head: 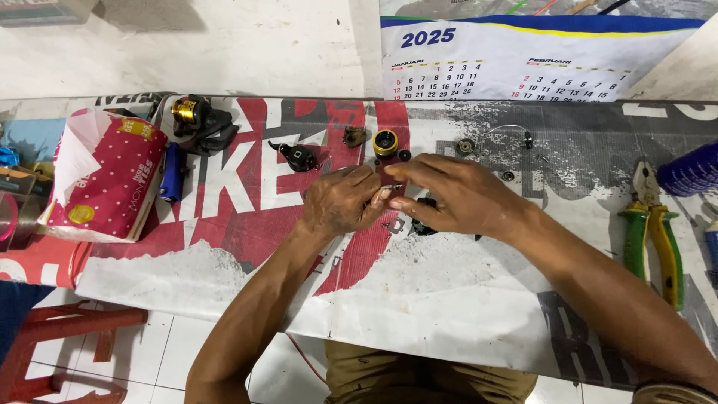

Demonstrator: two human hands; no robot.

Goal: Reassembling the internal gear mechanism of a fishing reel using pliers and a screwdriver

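Pinching a tiny metal part [390, 188] between them, the left hand [340, 202] and right hand [456, 194] meet fingertip to fingertip just above the surface [449, 292]; both are curled closed on the piece, which is too small to identify. Directly under the right hand lies a small black component [423, 224]. Just beyond the fingertips sits a gold ring-shaped spool [386, 142], with a black crank piece [298, 157] beyond the left hand. Well out past the right hand lie green-and-yellow pliers [652, 232]. Far past the left hand rests a red dotted tissue pack [105, 179].
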